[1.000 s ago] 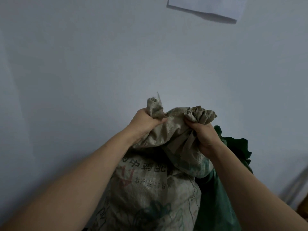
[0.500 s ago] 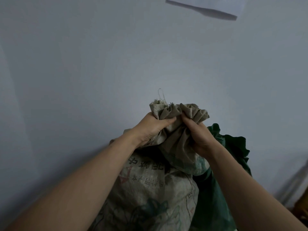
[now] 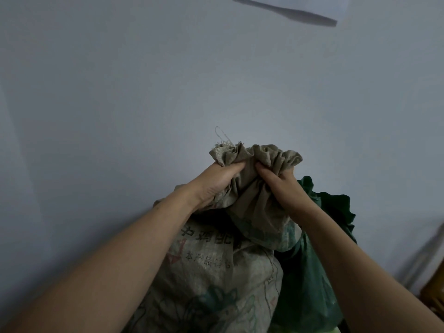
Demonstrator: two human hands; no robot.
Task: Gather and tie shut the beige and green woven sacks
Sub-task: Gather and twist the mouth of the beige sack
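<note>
The beige woven sack (image 3: 211, 272) stands in the lower middle of the frame. Its front carries dark printed characters, a red mark and a faded green drawing. Its gathered mouth (image 3: 257, 156) is bunched into a crumpled ruffle just right of centre, raised above the sack's body. Both hands are clamped on the cloth directly below that ruffle. The left hand (image 3: 216, 182) comes in from the lower left, with its fingers curled round the left part of the bunch and its thumb pressed into the folds. The right hand (image 3: 282, 187) comes in from the lower right and grips the right part, thumb on the near side. The two thumbs lie close together, nearly touching. A thin loose thread (image 3: 222, 135) curls up from the frayed left end of the ruffle.

Just right of the beige sack, and touching it, is the green sack (image 3: 310, 275). Its dark, rumpled top edge shows behind the right wrist, and the right forearm crosses in front of it.

Behind everything is a plain grey-blue wall (image 3: 120, 92). A pale sheet (image 3: 312, 3) is at the upper right edge, with a dark shadow below it. At the lower right edge are a brown shape (image 3: 433, 292) and pale slanted streaks, possibly rods, too blurred to identify.
</note>
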